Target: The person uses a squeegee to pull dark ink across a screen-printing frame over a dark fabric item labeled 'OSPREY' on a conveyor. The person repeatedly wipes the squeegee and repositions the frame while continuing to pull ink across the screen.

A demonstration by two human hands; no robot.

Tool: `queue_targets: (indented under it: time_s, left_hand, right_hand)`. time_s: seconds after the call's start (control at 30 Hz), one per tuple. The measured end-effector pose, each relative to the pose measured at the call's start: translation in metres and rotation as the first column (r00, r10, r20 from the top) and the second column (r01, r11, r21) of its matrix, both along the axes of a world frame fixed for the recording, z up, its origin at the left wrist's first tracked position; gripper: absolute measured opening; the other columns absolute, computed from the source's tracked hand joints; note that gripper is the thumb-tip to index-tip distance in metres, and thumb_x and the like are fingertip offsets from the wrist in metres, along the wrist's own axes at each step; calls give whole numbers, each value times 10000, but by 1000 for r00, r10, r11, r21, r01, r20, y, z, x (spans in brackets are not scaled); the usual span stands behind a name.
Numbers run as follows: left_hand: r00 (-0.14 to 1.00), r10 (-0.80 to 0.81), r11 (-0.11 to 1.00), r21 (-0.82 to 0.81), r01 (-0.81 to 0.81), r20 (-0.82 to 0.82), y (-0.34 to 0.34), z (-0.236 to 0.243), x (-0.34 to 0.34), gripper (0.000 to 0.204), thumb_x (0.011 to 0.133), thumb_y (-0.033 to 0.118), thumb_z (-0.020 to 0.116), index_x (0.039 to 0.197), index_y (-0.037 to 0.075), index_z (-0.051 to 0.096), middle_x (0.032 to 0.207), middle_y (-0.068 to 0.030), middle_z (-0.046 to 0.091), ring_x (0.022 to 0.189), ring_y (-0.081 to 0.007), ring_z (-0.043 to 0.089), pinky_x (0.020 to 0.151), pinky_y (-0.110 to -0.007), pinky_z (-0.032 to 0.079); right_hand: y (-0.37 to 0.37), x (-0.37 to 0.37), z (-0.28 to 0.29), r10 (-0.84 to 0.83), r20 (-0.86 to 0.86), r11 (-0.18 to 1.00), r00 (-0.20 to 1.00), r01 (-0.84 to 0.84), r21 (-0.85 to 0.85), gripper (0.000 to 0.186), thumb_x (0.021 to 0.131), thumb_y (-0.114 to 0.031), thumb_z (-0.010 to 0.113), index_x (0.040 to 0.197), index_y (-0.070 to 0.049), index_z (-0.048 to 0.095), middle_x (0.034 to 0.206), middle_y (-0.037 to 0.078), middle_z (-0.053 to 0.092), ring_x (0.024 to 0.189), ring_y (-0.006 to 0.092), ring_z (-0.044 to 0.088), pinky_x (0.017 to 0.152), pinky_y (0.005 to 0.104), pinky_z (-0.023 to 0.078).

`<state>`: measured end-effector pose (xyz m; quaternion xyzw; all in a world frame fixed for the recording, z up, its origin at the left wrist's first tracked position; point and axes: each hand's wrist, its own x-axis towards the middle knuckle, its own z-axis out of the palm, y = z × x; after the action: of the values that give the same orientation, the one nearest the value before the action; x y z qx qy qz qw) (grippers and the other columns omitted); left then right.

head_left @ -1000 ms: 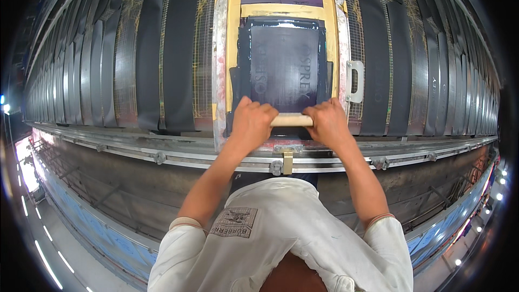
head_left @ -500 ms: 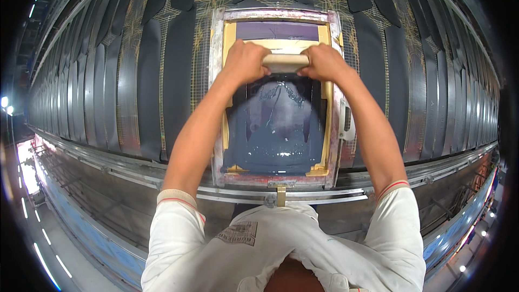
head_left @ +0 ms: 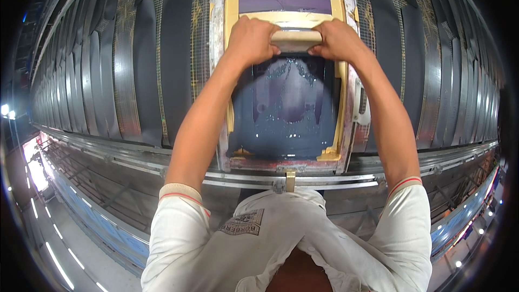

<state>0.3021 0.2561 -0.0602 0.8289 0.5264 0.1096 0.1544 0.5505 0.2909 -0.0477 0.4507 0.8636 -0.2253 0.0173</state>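
A squeegee with a pale wooden grip lies crosswise near the far end of a screen printing frame. My left hand is closed round its left end, and my right hand grips the right end. Both arms reach forward over the frame. Dark blue, glossy ink coats the mesh on the near side of the squeegee, with purplish patches showing in the middle. Yellow tape lines the inner edges. Beyond the squeegee runs a purple strip of mesh. The squeegee's blade edge is hidden.
Rows of dark fabric pieces lie on the long table to both sides. A metal rail runs along the table's near edge, with a brass-coloured bracket at the frame. A white handle-like part sits on the frame's right side.
The frame, squeegee and hands now appear higher and slightly to the right in view. Both hands keep their hold on the squeegee, which remains near the frame's far end.
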Motion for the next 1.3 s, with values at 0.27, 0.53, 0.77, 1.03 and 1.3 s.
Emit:
queue_targets:
  time_s: [0.27,0.53,0.77,1.03,1.3]
  left_hand:
    - [998,-26,998,-60,29,55,-224,-5,3,216,709,230,862,867,139,746,827,-45,727,804,-273,696,785,-433,416]
    - [839,108,977,97,-188,533,-310,50,-43,403,848,357,788,1138,79,753,1110,-133,743,1045,-332,665,953,-465,469]
    - [421,891,329,396,-858,171,-324,-48,-341,529,1039,369,573,1437,24,516,1454,-323,490,1335,-506,471,1114,-567,394]
    - [127,989,116,135,-984,80,-335,-116,-320,765,1099,540,308,1645,16,198,1667,-376,102,1577,-497,51,1266,-613,63]
    - [-19,964,-49,107,-993,266,-329,-106,-328,780,1088,531,364,1645,12,192,1673,-378,45,1573,-507,53,1255,-632,72]
  right_hand:
    - [-223,4,-4,54,-81,992,995,-44,121,157,737,-225,853,825,-162,740,676,90,675,698,313,672,740,412,470]
    - [-332,7,35,-68,-72,967,995,83,241,257,728,-134,824,972,-95,751,889,108,718,909,328,665,865,438,467]
    - [-339,-18,37,-10,-40,980,999,18,199,228,752,-163,861,946,-106,757,858,109,726,872,337,672,859,447,464]
    - [-330,-19,43,-90,17,986,996,86,143,255,743,-138,868,972,-107,759,897,112,739,909,340,673,891,454,456]
    - [-316,-33,48,-86,25,985,996,81,150,344,695,-61,830,1025,-102,744,987,101,740,995,331,658,962,454,447]
